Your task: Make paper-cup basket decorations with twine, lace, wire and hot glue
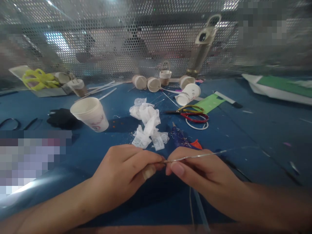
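Note:
A thin silvery wire [200,156] runs between my two hands, near the front of the blue table. My left hand [126,172] is closed, pinching the wire's brown-covered part between thumb and fingers. Close beside it, my right hand [197,172] pinches the same wire with thumb and forefinger. The bare length passes over my right hand and trails off to the right. Just beyond my fingers lie a crumpled white lace ribbon [147,118] and a dark blue glue gun [179,136] with an orange trigger. My right hand partly hides the glue gun.
Scissors [185,112] lie beyond the glue gun. A stack of paper cups [90,113] stands at left. Several small twine-wrapped cups [154,84] line the back, near a tall bottle [201,48]. A box [51,91] holds yellow-handled scissors. A perforated metal screen [136,42] closes the far side.

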### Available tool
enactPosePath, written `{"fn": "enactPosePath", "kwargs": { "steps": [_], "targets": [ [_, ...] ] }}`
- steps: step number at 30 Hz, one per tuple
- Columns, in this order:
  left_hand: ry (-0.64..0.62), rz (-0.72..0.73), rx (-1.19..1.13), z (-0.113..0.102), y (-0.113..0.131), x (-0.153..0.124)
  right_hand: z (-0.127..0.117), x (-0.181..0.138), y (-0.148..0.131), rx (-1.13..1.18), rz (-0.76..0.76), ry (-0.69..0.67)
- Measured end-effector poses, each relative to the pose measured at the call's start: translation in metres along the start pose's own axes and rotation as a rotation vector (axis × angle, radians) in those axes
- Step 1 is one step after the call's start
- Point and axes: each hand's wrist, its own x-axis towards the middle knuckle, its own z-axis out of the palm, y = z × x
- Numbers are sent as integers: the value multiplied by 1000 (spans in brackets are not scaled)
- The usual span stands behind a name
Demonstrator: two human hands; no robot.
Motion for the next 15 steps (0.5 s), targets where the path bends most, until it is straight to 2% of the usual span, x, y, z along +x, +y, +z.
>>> {"fn": "enactPosePath", "kwargs": {
  "steps": [4,9,12,15],
  "targets": [
    [-2,87,163,1,-3,-4,1,-2,0,-40,37,18],
    [-20,146,173,1,-4,-7,2,-2,0,-81,44,34],
    [-88,12,15,0,-2,-4,1,-1,0,-82,10,51],
    [-234,-175,-228,-3,-1,1,-1,1,0,-55,20,66]
  ]
}}
